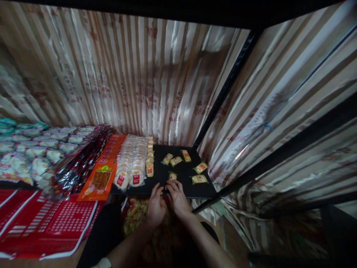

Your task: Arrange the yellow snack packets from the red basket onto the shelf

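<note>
Both of my hands are at the front edge of a dark shelf [184, 191]. My right hand [177, 197] lies with its fingers stretched forward and slightly bent, the tips against or just in front of a small yellow snack packet [172, 175]. I cannot tell whether they touch it. Close beside it, my left hand [156, 206] has its fingers loosely curved and a little apart, with nothing visible in them. Farther back on the shelf lie loose yellow packets [176, 160] of the same kind. Left of them, similar packets [150, 169] form a neat row.
Rows of clear-wrapped round crackers [135, 176], orange snack bags [100, 175], dark red packs [80, 163] and white packs [36, 149] fill the left. A red basket [69, 216] stands below. An open bag of yellow packets [135, 216] is under my hands. Black posts [228, 85] frame the shelf.
</note>
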`<state>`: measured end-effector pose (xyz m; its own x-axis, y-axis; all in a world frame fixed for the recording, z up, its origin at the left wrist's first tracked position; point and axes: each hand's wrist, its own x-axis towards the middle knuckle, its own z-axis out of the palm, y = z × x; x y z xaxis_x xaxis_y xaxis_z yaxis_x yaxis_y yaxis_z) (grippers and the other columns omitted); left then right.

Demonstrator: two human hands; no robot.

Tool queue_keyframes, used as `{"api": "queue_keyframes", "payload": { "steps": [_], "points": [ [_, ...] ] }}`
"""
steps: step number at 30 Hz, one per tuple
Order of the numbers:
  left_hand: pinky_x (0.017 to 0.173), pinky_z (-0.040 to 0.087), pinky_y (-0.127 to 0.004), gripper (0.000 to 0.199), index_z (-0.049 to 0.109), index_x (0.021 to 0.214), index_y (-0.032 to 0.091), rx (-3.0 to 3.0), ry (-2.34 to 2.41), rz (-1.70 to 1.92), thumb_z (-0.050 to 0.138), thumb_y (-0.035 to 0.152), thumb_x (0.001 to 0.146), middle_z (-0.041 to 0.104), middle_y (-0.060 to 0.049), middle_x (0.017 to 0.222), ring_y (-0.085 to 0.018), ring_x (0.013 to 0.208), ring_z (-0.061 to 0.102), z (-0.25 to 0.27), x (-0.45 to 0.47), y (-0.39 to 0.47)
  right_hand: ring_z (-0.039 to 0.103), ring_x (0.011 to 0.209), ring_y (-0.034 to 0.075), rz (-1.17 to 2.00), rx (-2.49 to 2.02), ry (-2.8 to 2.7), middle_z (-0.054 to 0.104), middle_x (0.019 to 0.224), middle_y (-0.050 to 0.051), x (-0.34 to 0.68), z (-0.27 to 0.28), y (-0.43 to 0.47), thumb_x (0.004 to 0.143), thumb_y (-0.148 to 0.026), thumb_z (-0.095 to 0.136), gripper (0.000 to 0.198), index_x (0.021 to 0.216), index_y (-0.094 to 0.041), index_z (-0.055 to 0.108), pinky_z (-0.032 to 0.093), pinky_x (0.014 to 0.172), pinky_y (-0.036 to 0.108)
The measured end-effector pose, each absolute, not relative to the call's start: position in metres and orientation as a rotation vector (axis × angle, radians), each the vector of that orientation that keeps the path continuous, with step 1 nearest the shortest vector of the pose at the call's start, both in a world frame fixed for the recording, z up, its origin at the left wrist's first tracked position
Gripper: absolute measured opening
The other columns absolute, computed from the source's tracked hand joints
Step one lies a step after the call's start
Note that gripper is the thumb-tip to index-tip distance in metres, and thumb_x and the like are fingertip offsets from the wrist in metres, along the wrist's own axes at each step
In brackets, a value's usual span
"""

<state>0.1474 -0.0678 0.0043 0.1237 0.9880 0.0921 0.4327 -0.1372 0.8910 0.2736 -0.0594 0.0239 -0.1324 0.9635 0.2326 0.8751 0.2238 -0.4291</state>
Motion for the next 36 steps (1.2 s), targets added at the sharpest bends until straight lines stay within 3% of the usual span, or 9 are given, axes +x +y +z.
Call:
{"api": "queue_keyframes", "payload": {
  "steps": [6,11,14,16,20,23,26,31,36],
  "points": [
    [0.109,0.032,-0.034,0.057,0.050,0.124,0.008,1.658,1.436,0.903,0.041,0.002,0.068,0.048,-0.014,0.133,-0.021,0.126,0.042,0.008,0.143,-0.073,0.048,0.109,0.022,0.447,-1.543,-2.047,0.064,0.106,0.007,0.260,0.045,-0.082,0.077,-0.004,0.041,0.029,0.087,-0.019,0.064,0.041,0.094,0.037],
    [0.104,0.038,-0.033,0.060,0.044,0.129,0.013,1.564,1.393,0.939,0.044,0.003,0.070,0.045,-0.012,0.135,-0.018,0.121,0.046,0.008,0.141,-0.073,0.059,0.088,0.018,0.642,-1.474,-1.940,0.067,0.090,0.003,0.264,0.072,-0.080,0.080,-0.014,0.044,0.023,0.088,-0.021,0.064,0.045,0.083,0.031],
    [0.104,0.037,-0.035,0.053,0.049,0.123,0.015,1.558,1.401,1.013,0.049,0.007,0.071,0.050,-0.010,0.130,-0.019,0.120,0.047,0.012,0.140,-0.072,0.062,0.080,0.016,0.822,-1.445,-1.791,0.068,0.086,0.001,0.267,0.082,-0.073,0.080,-0.023,0.047,0.019,0.088,-0.021,0.064,0.047,0.075,0.028],
    [0.099,0.041,-0.034,0.043,0.054,0.116,0.017,1.538,1.392,1.017,0.052,0.011,0.073,0.057,-0.009,0.119,-0.019,0.110,0.054,0.016,0.139,-0.072,0.063,0.082,0.016,0.925,-1.400,-1.665,0.068,0.089,0.002,0.268,0.081,-0.066,0.078,-0.029,0.051,0.020,0.091,-0.020,0.063,0.049,0.075,0.027],
    [0.072,0.050,-0.024,0.032,0.053,0.110,0.017,1.384,1.326,0.921,0.051,0.017,0.078,0.065,-0.002,0.092,-0.012,0.073,0.061,0.020,0.137,-0.072,0.063,0.091,0.018,1.106,-1.336,-1.381,0.067,0.102,0.008,0.263,0.069,-0.058,0.071,-0.040,0.060,0.039,0.104,-0.018,0.058,0.051,0.076,0.029],
    [0.063,0.047,-0.021,0.028,0.054,0.107,0.017,1.362,1.333,0.913,0.049,0.019,0.080,0.065,0.001,0.081,-0.010,0.062,0.058,0.019,0.133,-0.070,0.064,0.089,0.019,1.176,-1.326,-1.298,0.068,0.097,0.007,0.256,0.059,-0.058,0.065,-0.044,0.065,0.048,0.105,-0.018,0.056,0.051,0.076,0.030],
    [0.061,0.046,-0.021,0.025,0.056,0.104,0.018,1.396,1.384,0.887,0.050,0.023,0.080,0.065,0.000,0.081,-0.010,0.058,0.057,0.018,0.128,-0.067,0.064,0.084,0.020,1.201,-1.319,-1.290,0.069,0.090,0.006,0.249,0.050,-0.061,0.064,-0.048,0.066,0.043,0.094,-0.018,0.060,0.052,0.074,0.031],
    [0.072,0.048,-0.027,0.025,0.058,0.104,0.018,1.450,1.462,0.838,0.049,0.026,0.082,0.067,-0.003,0.087,-0.014,0.071,0.062,0.017,0.125,-0.062,0.064,0.071,0.018,1.187,-1.303,-1.235,0.069,0.078,0.004,0.243,0.036,-0.055,0.065,-0.042,0.067,0.033,0.087,-0.018,0.062,0.052,0.067,0.029],
    [0.092,0.043,-0.034,0.037,0.054,0.114,0.014,1.545,1.523,0.961,0.046,0.014,0.078,0.059,-0.012,0.112,-0.019,0.097,0.059,0.019,0.124,-0.061,0.063,0.070,0.018,1.144,-1.347,-1.224,0.068,0.076,0.003,0.243,0.028,-0.036,0.064,-0.042,0.066,0.030,0.082,-0.018,0.061,0.051,0.068,0.029]
  ]
}}
